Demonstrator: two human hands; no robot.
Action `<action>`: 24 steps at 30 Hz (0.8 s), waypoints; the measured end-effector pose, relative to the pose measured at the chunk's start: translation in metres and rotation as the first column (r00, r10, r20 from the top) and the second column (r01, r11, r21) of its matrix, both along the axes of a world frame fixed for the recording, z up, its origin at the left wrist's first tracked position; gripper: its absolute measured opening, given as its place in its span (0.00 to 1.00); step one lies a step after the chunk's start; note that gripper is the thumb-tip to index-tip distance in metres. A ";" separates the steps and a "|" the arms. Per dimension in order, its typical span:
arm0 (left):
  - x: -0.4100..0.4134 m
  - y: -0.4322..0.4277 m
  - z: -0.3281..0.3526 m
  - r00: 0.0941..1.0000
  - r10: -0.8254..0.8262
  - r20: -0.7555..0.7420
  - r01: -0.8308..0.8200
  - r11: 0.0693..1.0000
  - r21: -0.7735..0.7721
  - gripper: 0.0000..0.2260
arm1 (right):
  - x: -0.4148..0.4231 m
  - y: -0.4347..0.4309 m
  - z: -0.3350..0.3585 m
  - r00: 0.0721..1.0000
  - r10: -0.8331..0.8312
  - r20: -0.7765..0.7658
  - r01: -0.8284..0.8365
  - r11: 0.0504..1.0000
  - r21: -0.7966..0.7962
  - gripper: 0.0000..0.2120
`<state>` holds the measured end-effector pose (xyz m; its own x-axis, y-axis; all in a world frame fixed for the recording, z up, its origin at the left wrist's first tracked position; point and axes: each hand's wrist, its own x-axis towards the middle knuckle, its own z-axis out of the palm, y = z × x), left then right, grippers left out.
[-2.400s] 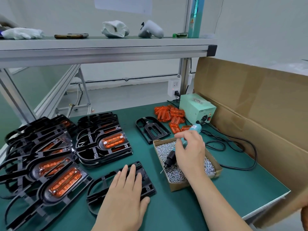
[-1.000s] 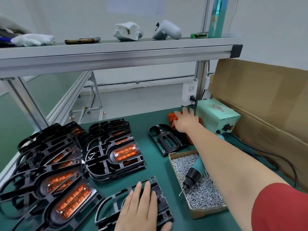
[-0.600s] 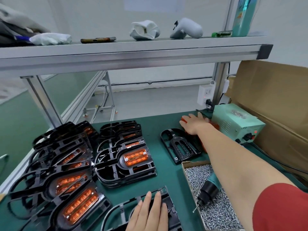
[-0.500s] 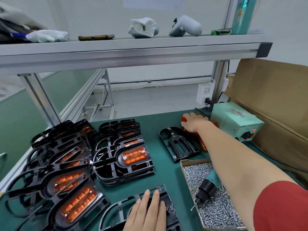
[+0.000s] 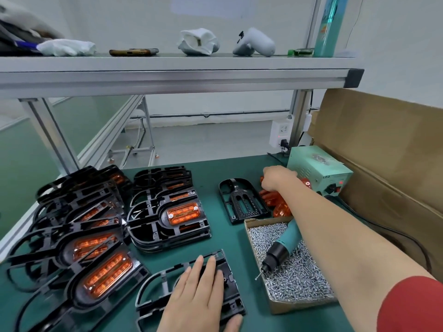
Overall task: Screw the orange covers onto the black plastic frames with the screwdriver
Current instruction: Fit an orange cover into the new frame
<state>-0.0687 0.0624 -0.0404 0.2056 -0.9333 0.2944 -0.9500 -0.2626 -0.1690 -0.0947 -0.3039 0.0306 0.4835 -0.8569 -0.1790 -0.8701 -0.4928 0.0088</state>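
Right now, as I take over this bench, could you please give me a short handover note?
Left hand: flat on the bare front frame, steadying it.
Right hand: on the orange covers beside the power supply; grip hidden.
Screwdriver: lying in the screw box, unheld.
Done: stacks of covered frames on the left.
Left: seat a cover on the front frame, screw it; another bare frame waits behind.

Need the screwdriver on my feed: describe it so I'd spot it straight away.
Find the big brown cardboard sheet on the bench's right side, then the shallow box of silver screws beside it. The screwdriver lies slanted on those screws, partly under the right forearm. It is the only teal-bodied tool, black-nosed, its bit at the box's left edge.
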 end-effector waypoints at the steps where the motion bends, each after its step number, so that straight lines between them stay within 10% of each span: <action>1: -0.001 0.001 0.000 1.000 0.007 -0.027 -0.007 1.000 0.008 0.38 | -0.002 0.002 0.000 1.000 -0.007 0.009 0.008 1.000 -0.026 0.18; 10: -0.008 0.008 0.001 0.999 -0.003 -0.055 0.002 1.000 -0.026 0.32 | -0.026 0.012 0.001 0.983 0.103 0.151 -0.042 0.931 -0.362 0.09; 24: -0.016 0.012 0.010 0.995 0.028 -0.100 -0.032 0.999 -0.043 0.31 | -0.043 0.076 0.032 0.454 0.000 0.891 -0.044 0.999 0.022 0.07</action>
